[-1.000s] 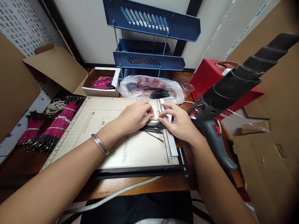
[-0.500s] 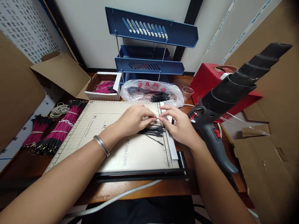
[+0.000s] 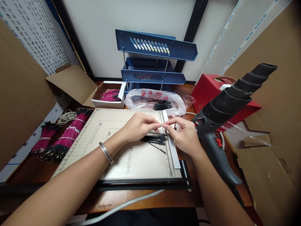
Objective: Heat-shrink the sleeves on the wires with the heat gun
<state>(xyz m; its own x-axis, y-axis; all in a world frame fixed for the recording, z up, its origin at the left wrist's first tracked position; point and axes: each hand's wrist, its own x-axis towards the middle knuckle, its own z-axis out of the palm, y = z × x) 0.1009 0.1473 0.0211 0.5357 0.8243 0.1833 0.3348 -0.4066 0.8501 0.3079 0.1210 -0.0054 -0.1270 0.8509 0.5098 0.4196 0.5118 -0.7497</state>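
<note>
Item: small pile of thin black wire pieces [image 3: 154, 139]
Look: short, straight, dark strands, all of nearly the same length
Pose: lying flat, mostly side by side; one strand is slanted away at the lower edge
Place: on the beige gridded cutting board [image 3: 122, 147], near its right edge, just below the fingertips of both hands

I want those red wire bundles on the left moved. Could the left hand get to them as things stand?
Probably yes. The left hand is pinched fingertip to fingertip with the right hand above the black wires; only bare cutting board lies between it and the red wire bundles.
</note>
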